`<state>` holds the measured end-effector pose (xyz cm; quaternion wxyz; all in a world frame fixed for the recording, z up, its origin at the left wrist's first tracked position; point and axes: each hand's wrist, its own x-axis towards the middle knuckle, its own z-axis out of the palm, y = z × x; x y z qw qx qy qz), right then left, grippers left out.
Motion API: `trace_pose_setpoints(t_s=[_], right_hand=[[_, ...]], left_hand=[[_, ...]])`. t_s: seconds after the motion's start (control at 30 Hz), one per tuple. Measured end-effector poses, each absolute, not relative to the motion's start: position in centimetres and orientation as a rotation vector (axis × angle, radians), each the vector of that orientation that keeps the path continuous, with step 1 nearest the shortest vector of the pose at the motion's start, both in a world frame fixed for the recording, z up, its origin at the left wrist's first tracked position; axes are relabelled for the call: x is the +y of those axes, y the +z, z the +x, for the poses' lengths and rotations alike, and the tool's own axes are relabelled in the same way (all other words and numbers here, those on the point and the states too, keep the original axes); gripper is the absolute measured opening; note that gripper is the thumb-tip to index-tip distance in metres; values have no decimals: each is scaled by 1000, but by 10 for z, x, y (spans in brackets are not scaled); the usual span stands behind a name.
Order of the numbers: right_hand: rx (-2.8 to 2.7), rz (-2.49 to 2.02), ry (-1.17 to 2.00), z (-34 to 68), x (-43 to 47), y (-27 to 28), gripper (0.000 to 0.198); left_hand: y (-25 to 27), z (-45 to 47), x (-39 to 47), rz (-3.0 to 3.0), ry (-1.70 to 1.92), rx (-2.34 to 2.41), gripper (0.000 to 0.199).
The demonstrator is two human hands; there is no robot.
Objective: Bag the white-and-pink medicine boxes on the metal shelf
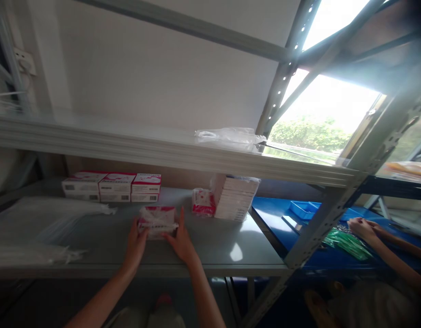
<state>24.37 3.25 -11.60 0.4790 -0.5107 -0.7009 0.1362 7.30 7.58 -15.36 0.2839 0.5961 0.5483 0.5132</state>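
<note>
A small red-and-white box (158, 220) in clear plastic wrap is between my two hands, at the middle of the grey shelf. My left hand (137, 241) grips its left side, thumb toward the front face. On the opposite side, my right hand (181, 240) holds the box with the thumb at the lower corner and the index finger pointing up along the edge. Whether the box rests on the shelf or is slightly lifted, I cannot tell. Behind it stand several similar boxes (115, 186) in a row. To the right sits another plastic-wrapped red-and-white box (202, 201).
A tall wrapped stack of white boxes (235, 198) stands at the shelf's right. Clear plastic bags (36, 223) lie on the left, another plastic bag (229, 137) on the upper shelf. Beyond the metal post (320, 228), a co-worker's hands (362, 227) are over a blue table (270, 209).
</note>
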Motion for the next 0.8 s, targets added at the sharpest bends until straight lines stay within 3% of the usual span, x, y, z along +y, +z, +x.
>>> trace_pose_setpoints(t_s=[0.1, 0.17, 0.33, 0.43, 0.63, 0.8], right_hand=[[-1760, -1356, 263, 243, 30, -115, 95], [-1757, -1401, 133, 244, 33, -114, 85], [-1812, -1451, -143, 234, 37, -102, 47], [-2047, -1443, -201, 212, 39, -86, 32], [-2100, -1568, -230, 192, 47, -63, 16], [-1721, -1731, 33, 237, 51, -77, 22]], left_hand=[[-151, 57, 61, 1700, 1589, 1548, 58], [-134, 51, 57, 1892, 1626, 1544, 49], [-82, 40, 61, 2375, 1070, 1525, 20], [-64, 38, 64, 2637, 823, 1486, 18], [-54, 23, 61, 2849, 777, 1538, 13], [-63, -12, 53, 2503, 946, 1574, 9]])
